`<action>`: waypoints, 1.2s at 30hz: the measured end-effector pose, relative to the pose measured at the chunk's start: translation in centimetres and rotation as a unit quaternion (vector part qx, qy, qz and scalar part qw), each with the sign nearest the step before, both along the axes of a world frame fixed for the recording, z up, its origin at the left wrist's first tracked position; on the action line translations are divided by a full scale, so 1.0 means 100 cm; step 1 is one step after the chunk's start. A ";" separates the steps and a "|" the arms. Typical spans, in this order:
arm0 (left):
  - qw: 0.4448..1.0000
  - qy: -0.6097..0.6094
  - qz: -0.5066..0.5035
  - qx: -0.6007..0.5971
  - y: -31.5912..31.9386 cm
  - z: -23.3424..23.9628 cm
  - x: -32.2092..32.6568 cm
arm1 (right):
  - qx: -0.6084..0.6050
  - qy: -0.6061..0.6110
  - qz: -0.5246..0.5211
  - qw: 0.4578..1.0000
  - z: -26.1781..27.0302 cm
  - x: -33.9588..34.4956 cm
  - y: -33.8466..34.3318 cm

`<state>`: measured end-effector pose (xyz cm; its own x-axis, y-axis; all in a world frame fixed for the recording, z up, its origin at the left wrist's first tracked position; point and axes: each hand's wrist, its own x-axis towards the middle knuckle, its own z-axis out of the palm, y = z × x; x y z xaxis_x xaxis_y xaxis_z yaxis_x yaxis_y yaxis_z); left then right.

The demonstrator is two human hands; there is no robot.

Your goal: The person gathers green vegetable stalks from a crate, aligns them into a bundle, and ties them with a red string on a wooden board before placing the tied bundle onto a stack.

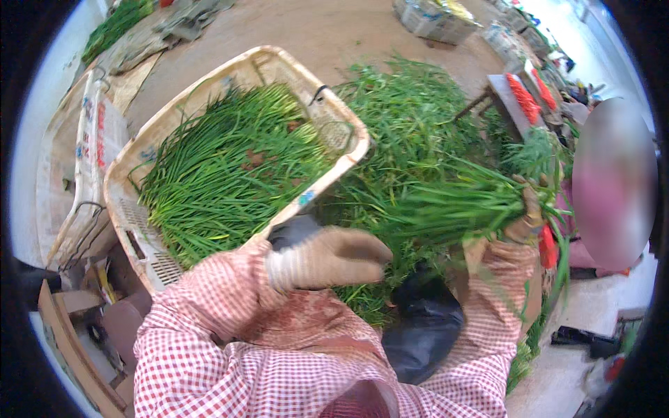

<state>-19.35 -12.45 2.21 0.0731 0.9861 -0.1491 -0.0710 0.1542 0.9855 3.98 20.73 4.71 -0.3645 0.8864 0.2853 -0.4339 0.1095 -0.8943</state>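
My left hand [334, 258], in a tan work glove with a ribbed cuff, is before my body near the basket's lower right edge. It is blurred, and nothing shows in it. At the right, my right hand [525, 211], gloved too, grips a bunch of long green leafy stalks [454, 206], their leaves pointing left. A white plastic basket [339, 162] at the left holds many green stalks [235, 162] laid in bundles. A large loose heap of greens [407, 115] lies between the basket and my right hand.
Stacked white crates [91, 157] stand at the far left. A small table [509, 104] bears red strips. Another person [611, 183] is close at the right. A box [436, 23] sits on the floor at the top. Black plastic [423, 324] lies by my legs.
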 end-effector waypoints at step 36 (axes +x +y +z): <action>0.954 -0.226 -0.018 0.196 0.141 -0.019 0.075 | 0.093 -0.221 0.329 0.913 0.032 -0.017 -0.079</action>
<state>-11.90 1.62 0.29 0.0768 0.9552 0.2858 -0.5044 -0.2100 0.8375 2.29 12.82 7.90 -0.9171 0.3848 0.1043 -0.0614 0.1223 -0.9906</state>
